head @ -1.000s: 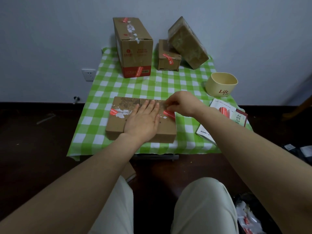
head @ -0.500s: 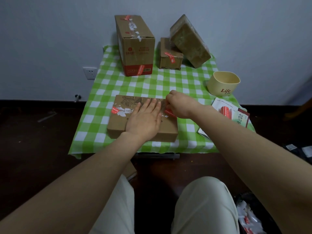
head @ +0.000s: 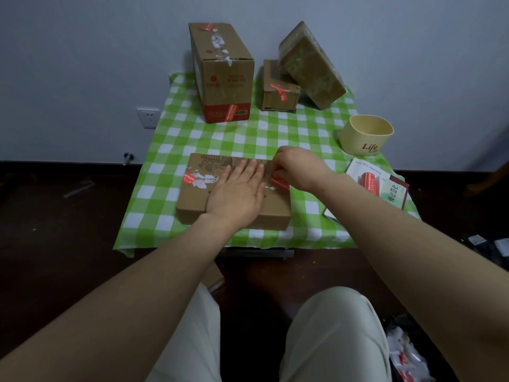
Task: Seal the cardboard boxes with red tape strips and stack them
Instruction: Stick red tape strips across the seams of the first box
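seal at risk of wrinkling

the flat box [head: 192, 199] was set at 6 o'clock on the table [head: 170, 150], pinned by the left hand [head: 237, 194], fingers laid straight. at 3 o'clock on its top the red tape strip [head: 279, 184] was part covered by the right hand [head: 298, 169] (fingers curled; pinch or press could not be told). a wrinkled seal could be caused by uneven rubbing or a slipping box.

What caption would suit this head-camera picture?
Left hand flat on a cardboard box, right hand curled over a red tape strip on top.
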A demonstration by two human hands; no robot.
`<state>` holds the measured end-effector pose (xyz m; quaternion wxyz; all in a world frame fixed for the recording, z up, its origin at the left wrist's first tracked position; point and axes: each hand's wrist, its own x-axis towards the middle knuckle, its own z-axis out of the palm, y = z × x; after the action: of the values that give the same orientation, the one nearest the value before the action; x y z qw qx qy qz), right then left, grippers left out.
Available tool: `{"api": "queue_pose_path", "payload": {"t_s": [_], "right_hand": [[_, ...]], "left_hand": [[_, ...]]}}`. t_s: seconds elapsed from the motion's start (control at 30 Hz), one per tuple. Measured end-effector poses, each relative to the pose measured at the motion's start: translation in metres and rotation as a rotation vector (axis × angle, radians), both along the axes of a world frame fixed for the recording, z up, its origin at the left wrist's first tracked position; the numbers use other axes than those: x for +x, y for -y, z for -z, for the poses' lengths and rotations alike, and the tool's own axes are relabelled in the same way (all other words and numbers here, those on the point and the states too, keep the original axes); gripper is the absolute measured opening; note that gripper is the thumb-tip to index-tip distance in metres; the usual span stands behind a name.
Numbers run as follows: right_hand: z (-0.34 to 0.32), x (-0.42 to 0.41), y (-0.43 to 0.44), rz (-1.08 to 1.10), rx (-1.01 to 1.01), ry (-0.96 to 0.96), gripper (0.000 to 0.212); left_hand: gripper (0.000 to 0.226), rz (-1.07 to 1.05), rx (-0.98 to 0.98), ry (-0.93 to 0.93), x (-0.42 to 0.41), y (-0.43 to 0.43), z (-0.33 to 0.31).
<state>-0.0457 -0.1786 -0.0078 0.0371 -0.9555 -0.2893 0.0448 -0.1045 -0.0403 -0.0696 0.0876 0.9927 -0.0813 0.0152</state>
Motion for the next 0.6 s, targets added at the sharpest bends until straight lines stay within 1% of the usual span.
{"api": "queue_pose_path", "payload": {"t_s": [0.1,0.3,0.6], "right_hand": [[0.006,0.001,-0.001,0.016,-0.046,0.013,0.027],[0.015,-0.001,0.000,0.004,-0.076,0.004,0.037],[0.021,0.002,0.007,0.017,0.027,-0.064,0.029]], "left_hand": [[0.053,0.001,-0.001,-0.005,0.000,0.000,0.000],[0.053,-0.002,0.008,0.013,0.000,0.000,0.000],[0.052,0.002,0.003,0.013,-0.001,-0.001,0.000]]}}
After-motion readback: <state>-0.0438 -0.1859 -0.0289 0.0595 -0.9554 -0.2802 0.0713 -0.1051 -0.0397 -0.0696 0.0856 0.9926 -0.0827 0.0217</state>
